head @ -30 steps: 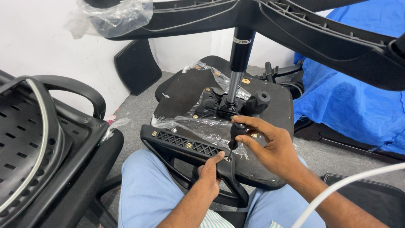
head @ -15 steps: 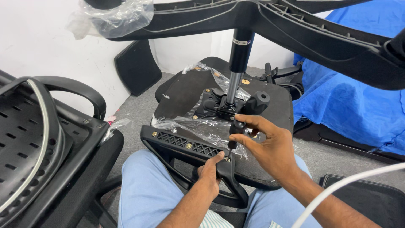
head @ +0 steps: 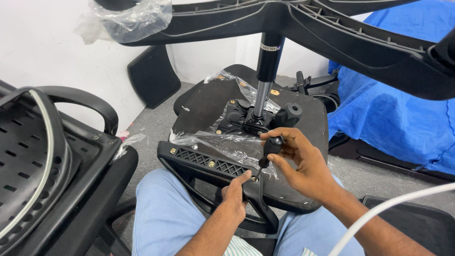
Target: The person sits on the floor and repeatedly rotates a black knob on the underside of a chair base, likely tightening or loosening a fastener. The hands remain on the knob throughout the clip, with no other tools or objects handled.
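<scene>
My right hand (head: 303,163) is closed round a black screwdriver (head: 268,152), centre frame, tip down at a screw on the black armrest bracket (head: 208,166). My left hand (head: 234,194), lower centre, pinches the bracket's edge right by the tip, fingers curled on it. The bracket lies across the front edge of the upturned seat base (head: 313,123), which rests on my lap w/ clear plastic wrap (head: 222,142) over it. Tight room: mesh chair back (head: 42,161) crowds the left, star base (head: 341,33) overhangs the top, blue sheet (head: 393,118) at right. Open floor only upper left of the seat. Count: 1 screwdriver, 1 gas cylinder (head: 265,71), 2 brass screws showing on the bracket.
</scene>
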